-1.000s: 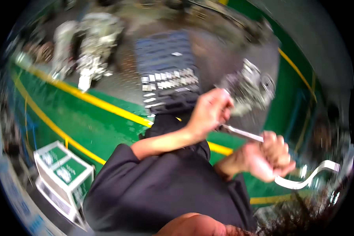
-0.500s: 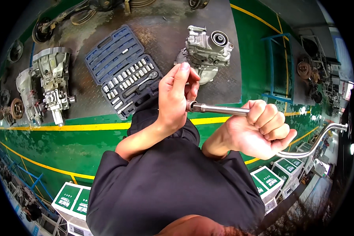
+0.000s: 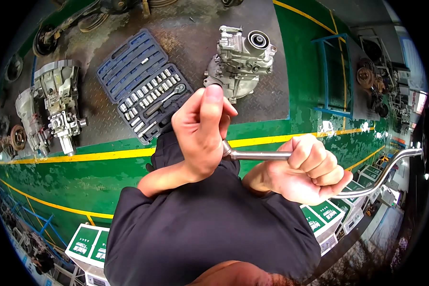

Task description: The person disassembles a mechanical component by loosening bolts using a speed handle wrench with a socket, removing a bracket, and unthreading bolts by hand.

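The right hand (image 3: pixel 312 169) keeps a closed grip on the bent steel speed brace (image 3: pixel 376 183). The left hand (image 3: pixel 202 131), fingers closed, has shifted over its socket end (image 3: pixel 228 151), now level before the chest. The socket set case (image 3: pixel 145 83) lies open on the floor beyond.

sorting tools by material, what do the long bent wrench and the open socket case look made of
Wrench: looks like bright polished or chrome-plated steel, silvery with sharp light glints along the shaft. Socket case: probably moulded blue plastic, matte, with formed ribs and recesses holding shiny metal sockets.
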A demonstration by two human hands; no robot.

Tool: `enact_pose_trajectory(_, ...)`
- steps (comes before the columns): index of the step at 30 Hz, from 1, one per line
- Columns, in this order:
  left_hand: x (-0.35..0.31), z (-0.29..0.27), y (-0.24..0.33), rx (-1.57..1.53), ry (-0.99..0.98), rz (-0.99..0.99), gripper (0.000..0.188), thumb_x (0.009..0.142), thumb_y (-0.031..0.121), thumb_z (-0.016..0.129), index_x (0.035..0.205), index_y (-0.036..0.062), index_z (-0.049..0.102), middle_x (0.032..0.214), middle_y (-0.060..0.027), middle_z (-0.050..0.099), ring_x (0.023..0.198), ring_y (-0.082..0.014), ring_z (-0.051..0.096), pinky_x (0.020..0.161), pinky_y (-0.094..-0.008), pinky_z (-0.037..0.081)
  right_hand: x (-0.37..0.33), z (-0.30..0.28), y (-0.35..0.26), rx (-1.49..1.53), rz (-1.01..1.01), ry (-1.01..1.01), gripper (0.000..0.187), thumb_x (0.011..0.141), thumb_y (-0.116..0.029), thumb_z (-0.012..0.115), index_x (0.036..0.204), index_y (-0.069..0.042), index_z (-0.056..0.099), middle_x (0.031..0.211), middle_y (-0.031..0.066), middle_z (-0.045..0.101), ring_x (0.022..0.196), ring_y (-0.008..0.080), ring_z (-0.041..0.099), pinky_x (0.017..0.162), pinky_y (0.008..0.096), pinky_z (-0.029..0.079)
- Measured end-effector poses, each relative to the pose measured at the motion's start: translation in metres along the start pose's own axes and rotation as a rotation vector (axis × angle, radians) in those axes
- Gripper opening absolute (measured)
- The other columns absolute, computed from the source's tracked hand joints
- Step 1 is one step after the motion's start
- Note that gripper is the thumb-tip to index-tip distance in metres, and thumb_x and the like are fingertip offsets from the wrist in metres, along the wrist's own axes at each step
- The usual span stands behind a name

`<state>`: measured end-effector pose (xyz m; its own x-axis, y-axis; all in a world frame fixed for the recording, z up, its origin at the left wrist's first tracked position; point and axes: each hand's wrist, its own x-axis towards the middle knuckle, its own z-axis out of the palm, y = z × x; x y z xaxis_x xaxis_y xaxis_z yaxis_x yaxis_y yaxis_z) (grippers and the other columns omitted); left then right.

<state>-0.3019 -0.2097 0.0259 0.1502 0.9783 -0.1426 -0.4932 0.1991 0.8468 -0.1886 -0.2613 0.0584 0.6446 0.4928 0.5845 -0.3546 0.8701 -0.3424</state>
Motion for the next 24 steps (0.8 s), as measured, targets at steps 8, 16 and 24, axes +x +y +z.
enact_pose_trajectory(8, 0.014, 0.000, -0.030, -0.221, -0.034, -0.286, 0.046, 0.105, 0.034, 0.046, 0.072, 0.0039, 0.058, 0.051, 0.0012, 0.042, 0.044, -0.0071, 0.038, 0.044, -0.0243, 0.029, 0.002, -0.004, 0.003, -0.057, -0.063, -0.056, 0.055, 0.106, -0.041, 0.025, 0.058, -0.015, 0.020, 0.051, -0.0029, 0.024, 0.039, 0.0097, 0.013, 0.035, 0.0258, 0.014)
enact_pose_trajectory(16, 0.004, 0.019, -0.029, -0.261, -0.146, -0.515, 0.049, 0.105, 0.041, 0.039, 0.084, 0.0025, 0.060, 0.055, -0.0031, 0.046, 0.041, -0.0117, 0.042, 0.039, -0.0232, 0.032, 0.008, -0.011, 0.000, -0.071, -0.130, -0.078, 0.056, 0.106, -0.040, 0.028, 0.056, -0.016, 0.021, 0.050, -0.0035, 0.023, 0.039, 0.0093, 0.012, 0.035, 0.0254, 0.012)
enact_pose_trajectory(24, -0.001, 0.005, -0.032, 0.228, -0.390, -0.384, 0.080, 0.105, 0.059, 0.014, 0.078, -0.0020, 0.058, 0.045, 0.0018, 0.036, 0.040, -0.0035, 0.030, 0.044, -0.0236, 0.023, 0.006, -0.012, -0.015, -0.123, -0.111, -0.179, 0.057, 0.106, -0.038, 0.033, 0.055, -0.016, 0.023, 0.047, -0.0039, 0.023, 0.037, 0.0080, 0.015, 0.033, 0.0240, 0.016)
